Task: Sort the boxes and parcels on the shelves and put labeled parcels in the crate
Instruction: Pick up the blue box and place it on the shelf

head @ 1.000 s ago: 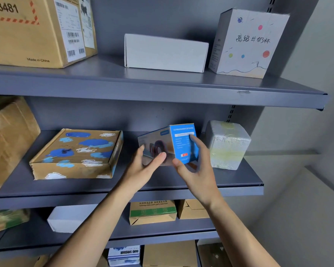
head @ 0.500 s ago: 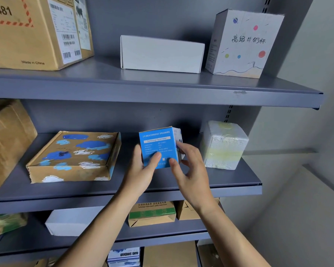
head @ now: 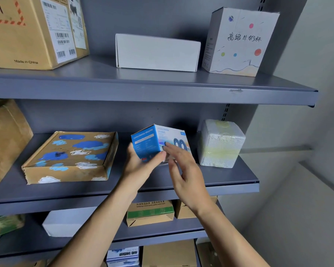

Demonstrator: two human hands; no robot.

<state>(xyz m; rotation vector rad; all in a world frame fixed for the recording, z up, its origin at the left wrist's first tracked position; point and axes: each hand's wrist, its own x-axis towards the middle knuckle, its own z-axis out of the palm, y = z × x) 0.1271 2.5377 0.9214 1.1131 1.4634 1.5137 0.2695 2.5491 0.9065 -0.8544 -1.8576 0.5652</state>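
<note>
While the blue speaker box point(head: 152, 140) is held tilted just above the middle shelf point(head: 220, 182), the check for a shipping label is judged to be the step in hand. The box is clasped by the left hand point(head: 141, 166), thumb curled onto the blue face and fingers tucked behind: a closed grip. The right hand point(head: 183, 166) is loose, fingers nearly straight, with only the fingertips point(head: 169, 145) laid on the printed side. No shipping label can be seen on the faces shown; the hidden faces cannot be judged. Next, a decision is called for: back onto the shelf, or off to the crate, which is not in view. Just to the right a foam block point(head: 220, 143) is stood, close enough to be knocked. To the left a painted cardboard box point(head: 71, 157) is laid flat, well apart. Overhead, room for lifting is limited by the upper shelf point(head: 162, 89).
</note>
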